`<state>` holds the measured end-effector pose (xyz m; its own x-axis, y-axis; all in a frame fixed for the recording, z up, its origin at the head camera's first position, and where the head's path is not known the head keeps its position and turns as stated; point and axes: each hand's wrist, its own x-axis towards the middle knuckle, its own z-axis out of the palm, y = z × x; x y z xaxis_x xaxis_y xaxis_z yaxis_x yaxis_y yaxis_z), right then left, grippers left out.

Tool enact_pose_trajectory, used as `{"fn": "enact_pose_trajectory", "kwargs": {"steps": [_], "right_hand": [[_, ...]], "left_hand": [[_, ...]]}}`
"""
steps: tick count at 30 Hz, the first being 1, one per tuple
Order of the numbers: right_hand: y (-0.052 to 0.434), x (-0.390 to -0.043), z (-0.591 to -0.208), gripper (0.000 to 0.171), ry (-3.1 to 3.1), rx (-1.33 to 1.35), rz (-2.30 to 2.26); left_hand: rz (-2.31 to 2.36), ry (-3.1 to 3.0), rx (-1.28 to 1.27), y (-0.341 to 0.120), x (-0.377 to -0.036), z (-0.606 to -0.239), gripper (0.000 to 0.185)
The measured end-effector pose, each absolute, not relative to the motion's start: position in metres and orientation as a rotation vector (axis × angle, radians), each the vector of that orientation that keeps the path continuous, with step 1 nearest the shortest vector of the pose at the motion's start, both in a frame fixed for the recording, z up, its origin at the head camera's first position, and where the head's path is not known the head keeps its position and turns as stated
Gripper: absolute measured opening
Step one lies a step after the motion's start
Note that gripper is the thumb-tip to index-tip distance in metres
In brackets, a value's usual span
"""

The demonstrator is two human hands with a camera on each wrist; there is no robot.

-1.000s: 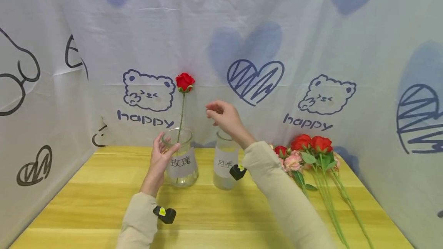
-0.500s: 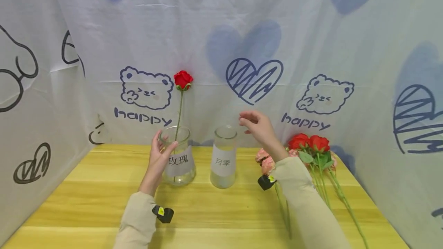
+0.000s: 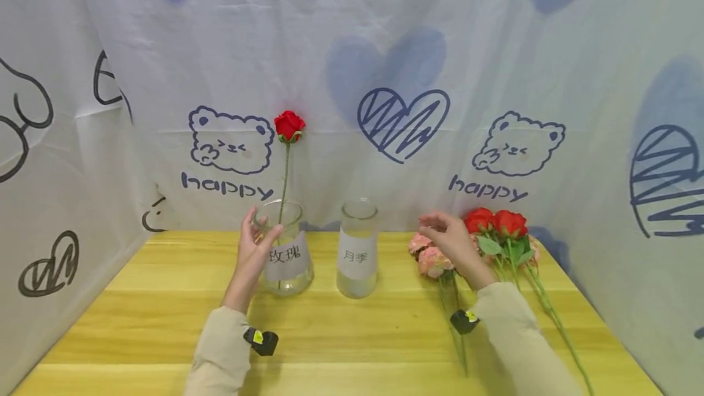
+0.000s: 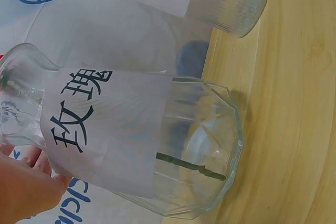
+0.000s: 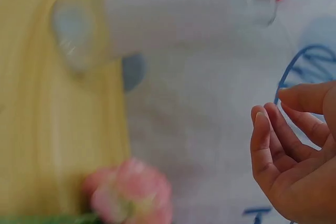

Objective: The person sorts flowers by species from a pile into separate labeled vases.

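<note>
Currently left hand [image 3: 254,248] grips rose vase [image 3: 285,249] on table's [image 3: 165,298] far left; right hand [image 3: 452,243], grip open, hovers over pink flowers [image 3: 431,258]. Risk: sleeve could snag neighbouring stems.

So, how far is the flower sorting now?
One red rose stands in the left vase, which the left hand holds. The right hand hovers empty over the pink flowers. The right vase holds no flower; the red roses and pink flowers lie on the table.
</note>
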<state>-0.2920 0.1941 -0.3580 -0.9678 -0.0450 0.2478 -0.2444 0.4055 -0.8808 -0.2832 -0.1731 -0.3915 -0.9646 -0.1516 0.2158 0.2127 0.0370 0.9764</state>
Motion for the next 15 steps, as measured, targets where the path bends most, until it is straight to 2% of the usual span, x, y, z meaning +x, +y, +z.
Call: {"fn": "enact_pose_trajectory", "kwargs": {"steps": [15], "right_hand": [[0.255,-0.279,-0.419,0.03,-2.627,0.082,1.409]], "left_hand": [[-2.011,-2.09,-0.075,-0.174,-0.281,-0.391,0.081]]}}
